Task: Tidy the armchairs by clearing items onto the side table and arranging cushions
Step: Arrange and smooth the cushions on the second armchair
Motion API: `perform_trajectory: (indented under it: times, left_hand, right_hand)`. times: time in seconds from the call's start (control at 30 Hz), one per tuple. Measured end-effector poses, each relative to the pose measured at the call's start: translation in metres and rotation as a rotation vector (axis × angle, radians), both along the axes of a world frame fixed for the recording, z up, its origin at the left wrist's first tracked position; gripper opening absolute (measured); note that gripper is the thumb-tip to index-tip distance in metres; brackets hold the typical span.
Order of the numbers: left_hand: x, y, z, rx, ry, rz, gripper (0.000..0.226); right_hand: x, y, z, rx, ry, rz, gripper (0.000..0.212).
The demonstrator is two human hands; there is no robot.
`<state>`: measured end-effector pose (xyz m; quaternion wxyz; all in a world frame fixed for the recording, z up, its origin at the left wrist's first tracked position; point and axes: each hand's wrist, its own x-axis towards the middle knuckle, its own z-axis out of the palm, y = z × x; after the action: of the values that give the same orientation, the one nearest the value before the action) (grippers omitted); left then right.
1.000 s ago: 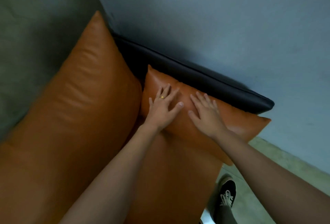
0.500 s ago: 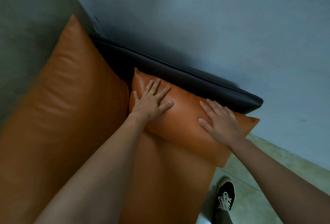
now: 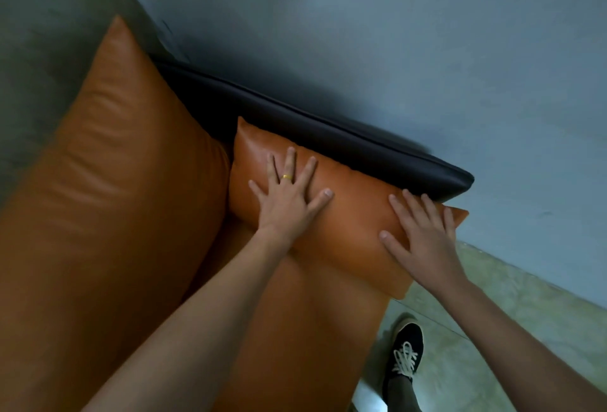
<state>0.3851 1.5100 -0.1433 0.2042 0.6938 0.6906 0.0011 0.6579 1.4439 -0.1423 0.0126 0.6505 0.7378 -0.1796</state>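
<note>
A small orange leather cushion (image 3: 354, 218) leans against the black armrest (image 3: 361, 149) of the armchair. My left hand (image 3: 289, 198), with a gold ring, lies flat on the cushion's left half, fingers spread. Flat on the cushion's right end rests my right hand (image 3: 423, 237), fingers apart, close to the corner. Neither hand grips anything. A large orange back cushion (image 3: 108, 181) stands to the left. Below my arms lies the orange seat (image 3: 295, 329).
A blue-grey wall (image 3: 427, 50) runs right behind the armrest. Pale floor (image 3: 492, 329) shows at the lower right, with a black lace-up shoe (image 3: 405, 352) beside the seat's edge. No side table is in view.
My two hands have slid apart along the small cushion: the left towards its left end, the right towards its right corner. The cushion stays against the armrest.
</note>
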Motion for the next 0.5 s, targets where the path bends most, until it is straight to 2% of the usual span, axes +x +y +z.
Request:
perform_trajectory:
  times: [0.13, 0.2, 0.3, 0.43, 0.5]
  left_hand:
    - [-0.036, 0.037, -0.013, 0.058, -0.012, -0.012, 0.076]
    - [-0.048, 0.052, -0.017, 0.056, -0.036, 0.034, 0.075]
    - [-0.05, 0.057, -0.02, 0.072, -0.035, 0.047, 0.073]
    - [-0.049, 0.057, -0.012, 0.016, -0.03, 0.062, 0.074]
    - [-0.042, 0.059, -0.001, 0.012, 0.029, 0.024, 0.076]
  right_hand:
    - [0.046, -0.002, -0.018, 0.065, -0.027, 0.25, 0.068]
    - [0.068, 0.001, -0.02, 0.045, -0.044, 0.293, 0.068]
    - [0.069, 0.002, -0.014, 0.008, -0.048, 0.277, 0.068]
    - [0.051, -0.005, -0.006, 0.006, -0.004, 0.153, 0.068]
    - [0.036, 0.0, 0.0, 0.039, 0.017, 0.15, 0.068]
